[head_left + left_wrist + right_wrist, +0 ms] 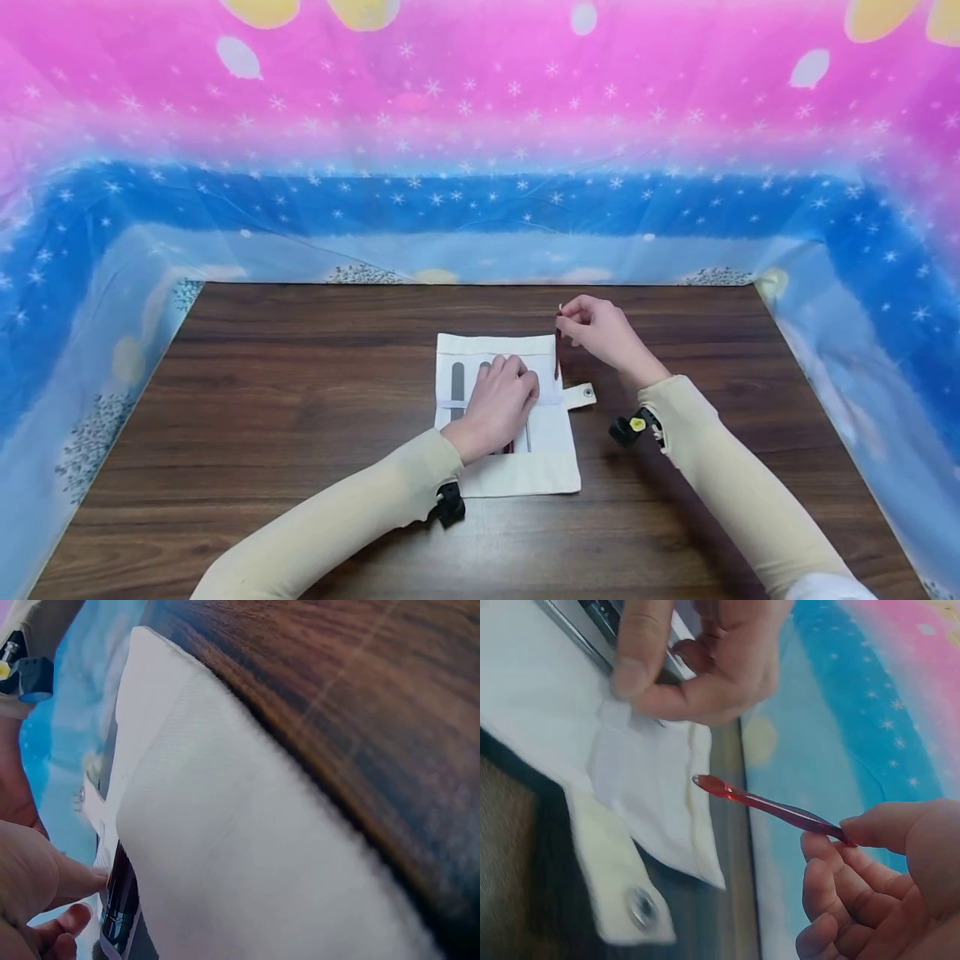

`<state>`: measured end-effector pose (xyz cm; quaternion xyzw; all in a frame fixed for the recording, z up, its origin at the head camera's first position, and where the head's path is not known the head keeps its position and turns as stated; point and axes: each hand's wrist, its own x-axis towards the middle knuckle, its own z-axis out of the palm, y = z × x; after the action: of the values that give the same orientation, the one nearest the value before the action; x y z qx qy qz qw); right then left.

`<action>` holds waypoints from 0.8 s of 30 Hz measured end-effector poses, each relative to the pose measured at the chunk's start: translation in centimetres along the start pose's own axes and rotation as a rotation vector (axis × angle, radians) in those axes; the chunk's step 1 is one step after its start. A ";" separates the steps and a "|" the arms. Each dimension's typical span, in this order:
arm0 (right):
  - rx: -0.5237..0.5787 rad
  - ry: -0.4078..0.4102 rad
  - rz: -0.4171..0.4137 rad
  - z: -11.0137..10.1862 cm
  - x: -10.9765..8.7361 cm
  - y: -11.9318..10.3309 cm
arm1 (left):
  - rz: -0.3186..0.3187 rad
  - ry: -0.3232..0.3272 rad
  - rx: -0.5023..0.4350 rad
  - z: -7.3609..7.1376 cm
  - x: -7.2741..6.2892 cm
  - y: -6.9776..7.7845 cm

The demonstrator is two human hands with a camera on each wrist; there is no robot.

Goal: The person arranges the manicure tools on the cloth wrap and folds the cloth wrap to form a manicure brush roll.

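Note:
An off-white fabric tool case (pixel 517 479) lies unfolded on the table, with a white elastic band (pixel 551 400) across it. My left hand (pixel 498 408) is over its middle. In the right wrist view, that thumb and forefinger pinch the elastic band (pixel 622 761) beside a thin metal tool (pixel 574 634). At the case's upper right edge, my right hand (pixel 603 333) holds a slim, translucent red cuticle trimmer (pixel 772 806) by its handle end. Its small metal tip points toward the case. Tucked under the band on the left is a grey nail file (pixel 457 383); my left hand partly hides other tools.
A tab with a metal snap (pixel 581 395) sticks out from the case's right side. The dark wooden table (pixel 300 367) ends at a pink and blue patterned cloth (pixel 450 200) behind and at both sides. Each wrist carries a small black camera (pixel 450 504).

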<state>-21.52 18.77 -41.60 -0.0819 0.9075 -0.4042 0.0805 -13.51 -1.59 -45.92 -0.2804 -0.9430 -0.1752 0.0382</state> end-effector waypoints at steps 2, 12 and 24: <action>0.009 -0.010 0.007 0.4 0.1 0.0 | -0.002 0.003 0.007 0.0 0.1 0.0; 0.004 -0.058 0.014 2.3 -0.1 0.1 | -0.013 0.010 -0.004 0.2 0.0 0.0; -0.067 -0.143 -0.011 3.7 -0.6 0.8 | -0.011 0.013 0.000 0.1 -0.2 -0.1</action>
<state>-20.19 16.79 -44.56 -0.1181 0.9120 -0.3670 0.1404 -13.38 -1.70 -46.07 -0.2742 -0.9443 -0.1770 0.0434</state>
